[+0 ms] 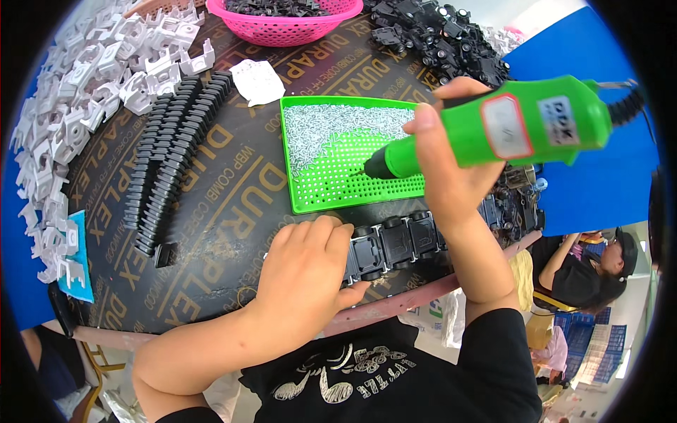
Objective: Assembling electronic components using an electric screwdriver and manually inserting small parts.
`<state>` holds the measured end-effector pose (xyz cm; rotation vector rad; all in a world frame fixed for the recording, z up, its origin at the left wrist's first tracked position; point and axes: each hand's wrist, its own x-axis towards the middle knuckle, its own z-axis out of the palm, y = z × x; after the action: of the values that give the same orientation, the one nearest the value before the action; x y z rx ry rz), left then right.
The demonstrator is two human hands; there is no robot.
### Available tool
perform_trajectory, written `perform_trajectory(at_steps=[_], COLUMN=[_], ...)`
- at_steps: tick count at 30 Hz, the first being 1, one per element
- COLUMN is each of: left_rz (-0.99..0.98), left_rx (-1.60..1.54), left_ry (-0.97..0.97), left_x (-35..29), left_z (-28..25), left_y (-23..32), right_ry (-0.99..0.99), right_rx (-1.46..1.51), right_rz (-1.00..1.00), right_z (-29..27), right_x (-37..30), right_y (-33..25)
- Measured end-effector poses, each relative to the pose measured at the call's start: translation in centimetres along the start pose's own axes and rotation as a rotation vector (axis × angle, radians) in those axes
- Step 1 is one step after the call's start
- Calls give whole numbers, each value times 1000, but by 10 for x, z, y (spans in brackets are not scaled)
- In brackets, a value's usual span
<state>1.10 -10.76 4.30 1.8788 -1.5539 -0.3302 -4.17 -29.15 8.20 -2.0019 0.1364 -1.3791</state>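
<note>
Green screwdriver (472,130) above tray (352,205) holding silver screws (328,127)

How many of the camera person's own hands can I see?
2: the left hand grasps the near-left end of the row of black parts, and the right hand holds the green power screwdriver.

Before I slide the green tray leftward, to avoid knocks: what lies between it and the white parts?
Rows of black parts and, nearer the green tray, a white paper; the head view shows both.
</note>
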Motion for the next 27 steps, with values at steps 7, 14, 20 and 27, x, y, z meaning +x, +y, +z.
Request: perform_trajectory(at_steps=[7,14,20,27], left_rz=[-6,-10,1,46], left_rx=[-1,14,30,82], left_ry=[-1,-6,-19,-17], left_x=[-1,-1,-1,-3], left_z=[0,-1,-2,-2], left_y=[-1,1,5,4], right_ry=[-27,11,-23,-74], right_rx=[75,127,49,-247], right_rz=[32,20,21,83], right_z=[4,6,1,-43], right_x=[-1,-3,-5,3], right_y=[13,12,11,-64])
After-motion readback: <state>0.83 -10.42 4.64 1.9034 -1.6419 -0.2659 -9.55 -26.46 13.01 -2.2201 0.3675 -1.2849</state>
